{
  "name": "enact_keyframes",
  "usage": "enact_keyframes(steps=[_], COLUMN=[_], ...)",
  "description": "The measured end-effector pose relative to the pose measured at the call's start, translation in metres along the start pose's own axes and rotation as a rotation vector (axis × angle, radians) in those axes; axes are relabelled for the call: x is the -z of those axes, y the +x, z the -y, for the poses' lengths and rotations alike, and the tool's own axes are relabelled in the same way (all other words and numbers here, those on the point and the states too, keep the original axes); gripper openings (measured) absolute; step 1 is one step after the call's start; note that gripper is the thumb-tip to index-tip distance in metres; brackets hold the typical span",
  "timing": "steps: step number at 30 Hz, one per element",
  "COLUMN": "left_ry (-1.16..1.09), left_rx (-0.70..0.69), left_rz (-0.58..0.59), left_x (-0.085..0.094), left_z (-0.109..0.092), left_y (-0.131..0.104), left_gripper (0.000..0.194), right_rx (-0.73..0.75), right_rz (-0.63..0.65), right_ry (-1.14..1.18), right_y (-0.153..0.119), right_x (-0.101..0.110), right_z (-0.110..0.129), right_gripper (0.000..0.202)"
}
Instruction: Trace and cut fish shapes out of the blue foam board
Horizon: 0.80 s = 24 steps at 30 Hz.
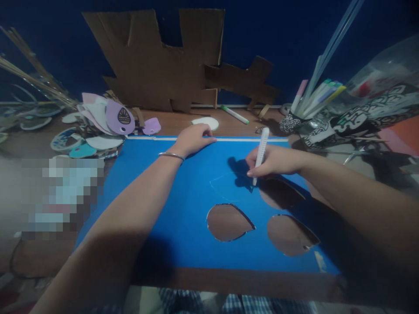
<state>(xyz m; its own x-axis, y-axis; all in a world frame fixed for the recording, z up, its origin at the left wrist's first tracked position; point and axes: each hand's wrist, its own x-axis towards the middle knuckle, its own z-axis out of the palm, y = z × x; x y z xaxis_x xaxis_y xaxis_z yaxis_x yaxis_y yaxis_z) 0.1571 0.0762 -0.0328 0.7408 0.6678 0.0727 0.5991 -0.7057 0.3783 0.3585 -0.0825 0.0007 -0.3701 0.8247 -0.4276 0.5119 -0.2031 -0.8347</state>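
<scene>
My right hand [275,161] grips a thick white pen [261,155] with a ridged barrel, held nearly upright. Its tip points down at a blue sheet [147,174], close to the right end of a faint pale outline of a rounded, pointed shape [225,187]. Whether the tip touches the sheet is hard to tell. At the sheet's far edge rests my left hand [196,137], thumb apart and fingers partly curled, next to a white rounded cutout [207,122]. Several leaf-shaped holes [231,222] in the sheet show brown surface beneath.
Cut brown cardboard [163,61] leans on the dark blue wall. Purple and white paper shapes [118,117] are heaped at the left. A green-tipped marker [235,114] lies at the back. A patterned holder [291,123] with markers stands right, beside black-and-white patterned pieces [353,115].
</scene>
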Motion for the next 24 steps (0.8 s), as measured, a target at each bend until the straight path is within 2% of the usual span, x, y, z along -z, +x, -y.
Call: enact_keyframes(steps=[7,9,14,16,21,24], left_ry=[0.005,0.005,0.015,0.018,0.026,0.021], left_rx=[0.0,-0.002,-0.001,0.004,0.016,0.018], left_rz=[-0.003,-0.002,0.023,0.03,0.036,0.042], left_x=[-0.001,-0.001,0.002,0.003,0.005,0.006], left_z=[0.001,0.001,0.001,0.0,-0.002,-0.002], left_y=[0.001,0.002,0.002,0.002,0.002,0.002], left_gripper=[0.029,0.029,0.029,0.029,0.029,0.029], right_rx=[-0.037,-0.027,0.046,0.037,0.107,0.114], right_rz=[0.036,0.013,-0.198,-0.295,-0.493,-0.55], right_ry=[0.057,0.034,-0.05,0.054,0.526,0.576], right_y=[0.003,0.001,-0.009,-0.011,-0.007,-0.01], right_x=[0.003,0.002,-0.01,-0.016,-0.021,-0.026], right_z=[-0.001,-0.002,-0.01,-0.015,-0.023,-0.026], right_gripper=[0.029,0.027,0.021,0.02,0.025,0.015])
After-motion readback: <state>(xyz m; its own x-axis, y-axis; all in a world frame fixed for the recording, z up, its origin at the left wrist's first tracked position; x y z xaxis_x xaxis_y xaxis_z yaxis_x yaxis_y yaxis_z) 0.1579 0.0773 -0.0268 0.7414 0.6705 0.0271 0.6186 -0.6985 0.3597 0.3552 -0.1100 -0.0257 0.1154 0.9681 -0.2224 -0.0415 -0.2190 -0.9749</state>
